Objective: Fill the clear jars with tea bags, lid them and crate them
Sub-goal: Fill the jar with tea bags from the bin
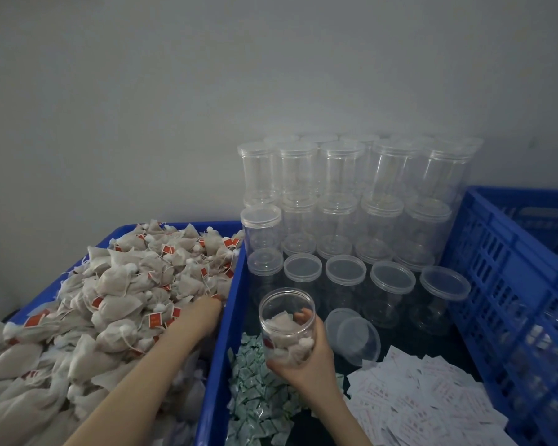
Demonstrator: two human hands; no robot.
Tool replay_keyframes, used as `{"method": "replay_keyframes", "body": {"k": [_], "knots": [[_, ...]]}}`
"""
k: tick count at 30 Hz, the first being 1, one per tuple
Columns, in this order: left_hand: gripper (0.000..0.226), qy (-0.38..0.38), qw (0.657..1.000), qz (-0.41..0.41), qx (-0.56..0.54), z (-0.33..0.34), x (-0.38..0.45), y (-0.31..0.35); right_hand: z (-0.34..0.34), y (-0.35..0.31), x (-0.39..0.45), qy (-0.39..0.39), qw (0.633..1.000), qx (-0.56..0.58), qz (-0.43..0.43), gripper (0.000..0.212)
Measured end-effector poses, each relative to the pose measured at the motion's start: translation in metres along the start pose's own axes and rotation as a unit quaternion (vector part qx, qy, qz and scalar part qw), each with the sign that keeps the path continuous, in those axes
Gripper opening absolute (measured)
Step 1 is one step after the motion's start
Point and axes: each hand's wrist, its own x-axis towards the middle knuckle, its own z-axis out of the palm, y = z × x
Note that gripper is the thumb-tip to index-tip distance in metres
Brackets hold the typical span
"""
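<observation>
Your right hand [306,352] has its grip wrapped round an open clear jar [286,323], partly filled with tea bags, above the green sachets [258,400]. Your left hand [207,309] is buried in the tea bag pile [116,291] in the left blue bin [221,333]; its grip cannot be told. Lidded empty jars [345,201] stand stacked behind.

No text can be read. The small red paper tags [155,320] on the tea bags, the green-printed sachets [258,400] and the white paper slips [432,397] carry print too blurred to make out.
</observation>
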Motion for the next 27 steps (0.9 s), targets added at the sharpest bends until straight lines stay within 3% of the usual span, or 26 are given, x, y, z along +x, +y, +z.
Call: {"method": "replay_keyframes", "body": {"k": [5, 8, 12, 16, 21, 24, 27], "knots": [[0.018, 0.145, 0.989, -0.020, 0.003, 0.005, 0.011, 0.001, -0.002, -0.003, -0.001, -0.003, 1.000, -0.008, -0.009, 0.084], [0.036, 0.215, 0.976, 0.003, -0.023, 0.004, 0.022, 0.002, -0.002, -0.006, -0.001, -0.007, 1.000, -0.003, -0.006, 0.079], [0.037, 0.163, 0.986, -0.009, 0.030, 0.007, 0.033, 0.005, 0.000, -0.008, -0.002, -0.015, 1.000, 0.005, 0.001, 0.081], [0.016, 0.191, 0.981, -0.023, 0.036, 0.007, 0.036, 0.008, 0.004, -0.011, -0.003, -0.011, 1.000, -0.007, 0.001, 0.078], [0.010, 0.206, 0.970, -0.088, 0.090, -0.015, 0.024, 0.009, 0.002, -0.007, -0.003, -0.019, 1.000, -0.003, 0.017, 0.081], [0.014, 0.163, 0.981, -0.103, 0.018, -0.043, 0.010, 0.004, 0.002, -0.006, -0.001, -0.023, 0.999, -0.003, 0.022, 0.080], [0.015, 0.116, 0.985, -0.054, -0.114, -0.072, -0.006, -0.004, 0.005, -0.003, -0.001, -0.028, 0.999, 0.000, 0.029, 0.083]]}}
